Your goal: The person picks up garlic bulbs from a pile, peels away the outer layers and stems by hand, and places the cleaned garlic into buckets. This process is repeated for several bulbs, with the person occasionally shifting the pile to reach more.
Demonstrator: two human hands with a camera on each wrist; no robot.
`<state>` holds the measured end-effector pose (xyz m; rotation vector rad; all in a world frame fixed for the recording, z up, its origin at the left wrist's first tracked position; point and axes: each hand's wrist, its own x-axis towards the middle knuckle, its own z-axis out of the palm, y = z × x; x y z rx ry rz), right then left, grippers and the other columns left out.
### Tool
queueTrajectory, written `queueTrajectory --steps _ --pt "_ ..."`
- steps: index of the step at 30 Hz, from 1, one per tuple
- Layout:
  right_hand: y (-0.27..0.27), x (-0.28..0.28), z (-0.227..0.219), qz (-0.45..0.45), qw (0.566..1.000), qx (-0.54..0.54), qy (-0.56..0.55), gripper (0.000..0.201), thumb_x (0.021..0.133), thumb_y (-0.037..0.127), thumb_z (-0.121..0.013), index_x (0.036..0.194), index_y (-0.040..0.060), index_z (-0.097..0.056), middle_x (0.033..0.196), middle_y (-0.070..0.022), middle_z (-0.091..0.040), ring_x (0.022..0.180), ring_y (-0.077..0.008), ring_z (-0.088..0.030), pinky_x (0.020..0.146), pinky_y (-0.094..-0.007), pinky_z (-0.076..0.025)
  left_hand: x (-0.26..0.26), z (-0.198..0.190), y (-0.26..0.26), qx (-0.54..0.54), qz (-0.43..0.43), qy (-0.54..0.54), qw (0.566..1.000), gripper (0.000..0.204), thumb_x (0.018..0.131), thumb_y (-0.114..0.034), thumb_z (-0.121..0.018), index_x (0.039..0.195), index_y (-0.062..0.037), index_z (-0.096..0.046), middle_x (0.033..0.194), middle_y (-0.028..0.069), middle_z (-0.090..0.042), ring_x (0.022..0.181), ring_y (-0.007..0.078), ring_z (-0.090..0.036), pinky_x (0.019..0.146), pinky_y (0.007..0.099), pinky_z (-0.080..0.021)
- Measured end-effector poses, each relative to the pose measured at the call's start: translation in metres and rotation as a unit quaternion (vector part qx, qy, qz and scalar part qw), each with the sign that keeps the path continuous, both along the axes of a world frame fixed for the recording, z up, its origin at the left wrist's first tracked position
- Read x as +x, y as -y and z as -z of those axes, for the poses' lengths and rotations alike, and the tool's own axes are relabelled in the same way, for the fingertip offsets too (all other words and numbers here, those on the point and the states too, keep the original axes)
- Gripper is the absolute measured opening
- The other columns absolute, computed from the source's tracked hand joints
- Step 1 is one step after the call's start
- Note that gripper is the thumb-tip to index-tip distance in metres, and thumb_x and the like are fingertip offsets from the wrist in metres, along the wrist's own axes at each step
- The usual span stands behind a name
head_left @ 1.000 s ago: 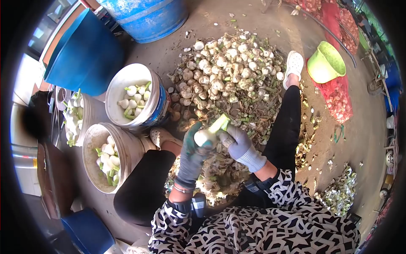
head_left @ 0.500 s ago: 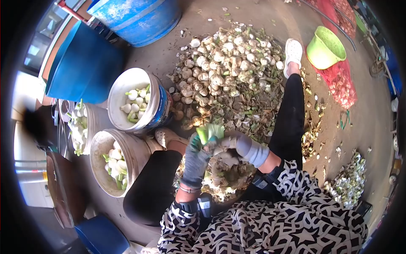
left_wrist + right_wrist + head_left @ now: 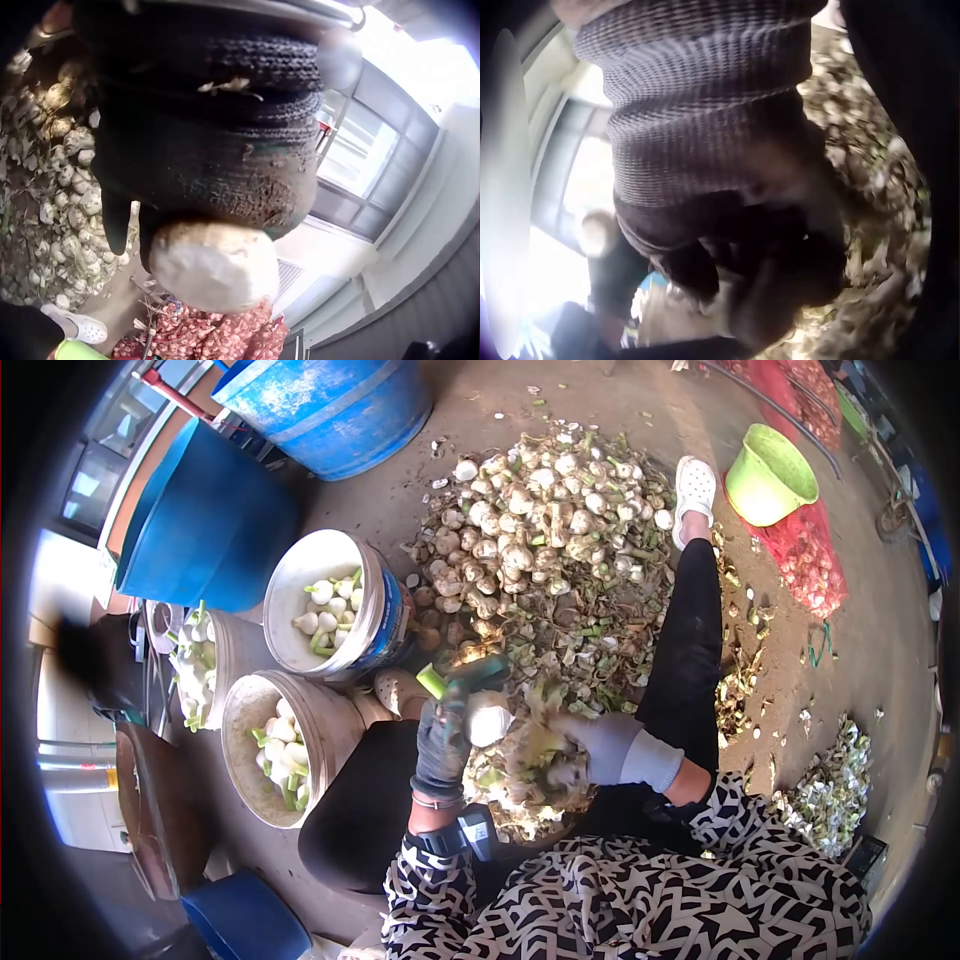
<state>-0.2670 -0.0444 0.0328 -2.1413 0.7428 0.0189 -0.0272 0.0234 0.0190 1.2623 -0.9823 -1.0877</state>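
Observation:
My gloved left hand (image 3: pixel 443 732) grips a garlic bulb, with its white bulb (image 3: pixel 490 722) facing right and a cut green stem (image 3: pixel 432 681) poking out at the upper left. The bulb's pale underside (image 3: pixel 217 270) shows below the dirty dark glove (image 3: pixel 255 172) in the left wrist view. Apart from it, at the right, my gloved right hand (image 3: pixel 607 748) has curled fingers, with a blurred strip of peeled garlic husk (image 3: pixel 545 732) at them. Its fingers (image 3: pixel 765 300) are dark and blurred in the right wrist view. Both hands are above a heap of husks.
A pile of untrimmed garlic (image 3: pixel 530 510) lies ahead. At the left stand a white bucket (image 3: pixel 290 555), a second bucket (image 3: pixel 240 710) and another behind, all with trimmed garlic. Blue tubs (image 3: pixel 190 520) stand farther back. A lime-green bucket (image 3: pixel 765 480) and red net bags (image 3: pixel 815 575) are at the right.
The right hand has come off the garlic and moved right and down, with husk at its fingers. The left hand has turned the bulb, so its stem now points to the upper left.

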Motion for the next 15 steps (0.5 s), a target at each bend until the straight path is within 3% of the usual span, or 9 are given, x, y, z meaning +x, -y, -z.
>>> queueTrajectory --steps 1,2,4,6,7,8,10,11,15 --pt "0.001 0.009 -0.004 0.072 0.99 0.006 0.125 0.041 0.081 0.036 -0.073 0.11 0.0092 -0.06 0.077 -0.0091 -0.065 0.063 -0.0226 -0.066 0.059 -0.0318 -0.054 -0.003 0.001 -0.002 0.014 0.001 -0.008 1.0 0.06 0.1 -0.046 -0.039 0.125 0.007 -0.054 0.116 0.018 -0.062 0.107 0.0247 -0.061 0.093 0.0358 -0.049" --pt "0.003 0.022 -0.008 0.077 0.989 0.006 0.125 0.041 0.081 0.036 -0.073 0.11 0.0092 -0.06 0.077 -0.0091 -0.065 0.063 -0.0226 -0.066 0.059 -0.0318 -0.054 -0.005 0.002 -0.005 0.028 0.004 -0.015 0.999 0.059 0.101 -0.045 -0.039 0.125 0.0063 -0.054 0.113 0.0157 -0.063 0.104 0.0226 -0.061 0.091 0.0341 -0.049" --pt "0.009 0.042 -0.013 0.139 0.943 -0.083 0.291 0.03 0.086 0.038 -0.069 0.1 0.012 -0.061 0.07 -0.0059 -0.065 0.053 -0.0174 -0.063 0.048 -0.032 -0.051 -0.016 0.007 -0.012 0.003 -0.039 0.024 0.999 0.058 0.1 -0.045 -0.04 0.124 0.0048 -0.056 0.109 0.0133 -0.063 0.102 0.0208 -0.061 0.089 0.0324 -0.048" --pt "0.014 0.048 -0.011 0.119 0.929 -0.033 0.349 0.02 0.089 0.03 -0.067 0.094 0.0112 -0.061 0.068 -0.0049 -0.065 0.05 -0.0136 -0.06 0.045 -0.0303 -0.049 -0.008 0.01 -0.014 -0.034 -0.073 -0.005 0.997 0.061 0.096 -0.04 -0.053 0.138 0.0031 -0.04 0.125 0.0125 -0.055 0.111 0.0213 -0.057 0.097 0.0333 -0.043" --pt "0.017 0.051 -0.01 0.09 0.91 0.018 0.404 0.013 0.091 0.022 -0.065 0.089 0.0103 -0.06 0.067 -0.0039 -0.064 0.048 -0.0098 -0.057 0.042 -0.0286 -0.047 -0.009 -0.031 0.004 -0.024 -0.003 0.061 0.998 0.07 0.096 -0.055 -0.044 0.133 0.005 -0.047 0.128 0.0163 -0.056 0.113 0.023 -0.057 0.1 0.0366 -0.043" --pt "0.018 0.049 -0.012 0.087 0.91 0.02 0.404 0.013 0.091 0.022 -0.065 0.089 0.0103 -0.06 0.067 -0.0039 -0.064 0.048 -0.0098 -0.057 0.042 -0.0286 -0.047 -0.011 -0.044 0.004 0.017 -0.014 0.081 0.996 0.08 0.093 -0.065 -0.037 0.128 0.0054 -0.052 0.13 0.0191 -0.056 0.116 0.025 -0.056 0.102 0.0383 -0.042" --pt "0.02 0.032 -0.015 0.105 0.882 0.353 0.295 0.008 0.092 0.012 -0.06 0.085 0.0078 -0.06 0.066 -0.0012 -0.061 0.048 -0.0047 -0.053 0.041 -0.0229 -0.044 -0.014 -0.041 0.001 -0.056 -0.04 -0.04 0.997 0.078 0.093 -0.063 -0.04 0.129 0.0053 -0.052 0.129 0.0192 -0.056 0.117 0.0259 -0.055 0.103 0.0387 -0.042" --pt "0.022 0.024 -0.011 0.115 0.857 0.411 0.289 0.009 0.093 0.013 -0.059 0.087 0.006 -0.059 0.066 0.0004 -0.058 0.049 -0.0035 -0.052 0.04 -0.02 -0.042 -0.013 -0.041 0.002 -0.056 -0.043 -0.04 0.997 0.078 0.093 -0.063 -0.04 0.129 0.0053 -0.052 0.129 0.0192 -0.056 0.117 0.0259 -0.055 0.103 0.0387 -0.042" --pt "0.019 0.009 -0.006 0.106 0.834 0.453 0.296 0.012 0.091 0.016 -0.063 0.091 0.0049 -0.058 0.071 -0.0025 -0.061 0.051 -0.0082 -0.056 0.043 -0.0228 -0.044 -0.008 -0.034 0.005 -0.068 -0.043 -0.029 0.996 0.076 0.094 -0.061 -0.037 0.128 0.0064 -0.052 0.128 0.0199 -0.056 0.118 0.0271 -0.055 0.103 0.0387 -0.042"
